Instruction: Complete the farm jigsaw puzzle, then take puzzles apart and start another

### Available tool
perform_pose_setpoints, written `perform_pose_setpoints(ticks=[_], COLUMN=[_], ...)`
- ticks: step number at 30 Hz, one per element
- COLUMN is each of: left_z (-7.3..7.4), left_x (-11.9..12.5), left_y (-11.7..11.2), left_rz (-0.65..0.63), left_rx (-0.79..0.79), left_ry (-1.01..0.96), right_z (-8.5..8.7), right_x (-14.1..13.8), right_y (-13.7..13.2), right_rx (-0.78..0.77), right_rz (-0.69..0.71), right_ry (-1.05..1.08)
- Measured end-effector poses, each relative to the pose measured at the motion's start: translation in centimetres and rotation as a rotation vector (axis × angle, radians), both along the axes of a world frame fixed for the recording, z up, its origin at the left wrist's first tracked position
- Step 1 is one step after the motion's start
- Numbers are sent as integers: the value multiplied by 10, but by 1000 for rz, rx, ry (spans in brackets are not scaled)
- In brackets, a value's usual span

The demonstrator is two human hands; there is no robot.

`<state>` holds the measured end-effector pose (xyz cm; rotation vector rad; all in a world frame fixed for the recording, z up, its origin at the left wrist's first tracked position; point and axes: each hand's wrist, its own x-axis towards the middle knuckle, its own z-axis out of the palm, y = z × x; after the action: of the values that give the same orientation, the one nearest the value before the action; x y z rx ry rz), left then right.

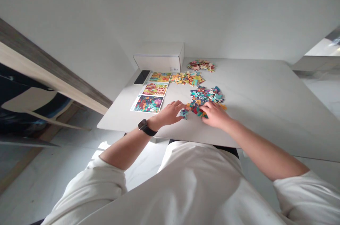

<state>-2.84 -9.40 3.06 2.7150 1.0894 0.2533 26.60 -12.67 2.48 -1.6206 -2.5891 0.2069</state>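
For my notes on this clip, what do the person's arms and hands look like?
The left hand and the right hand are bare, with a black strapped watch on the left wrist. Loose white sleeves leave the forearms uncovered.

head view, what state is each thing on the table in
left hand, palm down beside loose puzzle pieces
right hand, palm down on the multicoloured puzzle pieces
white cardboard box, shut
black phone, lying flat
three picture cards, flat in a column
yellow-orange puzzle pieces, loose heap
far puzzle pieces, loose heap
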Motion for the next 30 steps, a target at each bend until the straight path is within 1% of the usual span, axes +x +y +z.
perform_pose_setpoints(ticks=[2, 5, 8, 10, 13, 15, 16, 18, 21, 23, 25, 27, 30], left_z=[-5, -10, -13, -14, -17, -17, -17, -16, -12, -10, -10, -12, -14], left_x=[20, 47, 70, 84, 100, 103, 101, 92, 76, 74, 84, 100, 117], left_y=[9, 20, 25, 28, 33, 36, 36, 36, 35, 38, 45, 53, 61], left_rz=[-13, -30, -40, -54, -108, -138, -136, -96, -38, -19, -10, -8, -12], left_rx=[24, 12, 8, 30, 70, 70, 66, 66, 78, 90, 107, 122, 118], left_ry=[-36, -32, -37, -69, -77, -34, -10, 23, 31, 12, -21, -40, 3], right_z=[-3, -7, -9, -10, -12, -14, -15, -15, -12, -10, -8, -10, -16], right_x=[26, 59, 78, 77, 65, 58, 58, 66, 86, 93, 89, 79, 67], right_y=[5, 11, 20, 29, 41, 46, 46, 45, 43, 46, 53, 61, 66], right_rx=[30, 84, 149, 189, 199, 179, 169, 152, 133, 143, 161, 169, 162], right_rz=[-86, -215, -278, -258, -106, -24, -12, -40, -120, -160, -147, -93, -29], right_ry=[-4, -16, 0, 50, 115, 110, 98, 69, 39, 52, 91, 117, 103])
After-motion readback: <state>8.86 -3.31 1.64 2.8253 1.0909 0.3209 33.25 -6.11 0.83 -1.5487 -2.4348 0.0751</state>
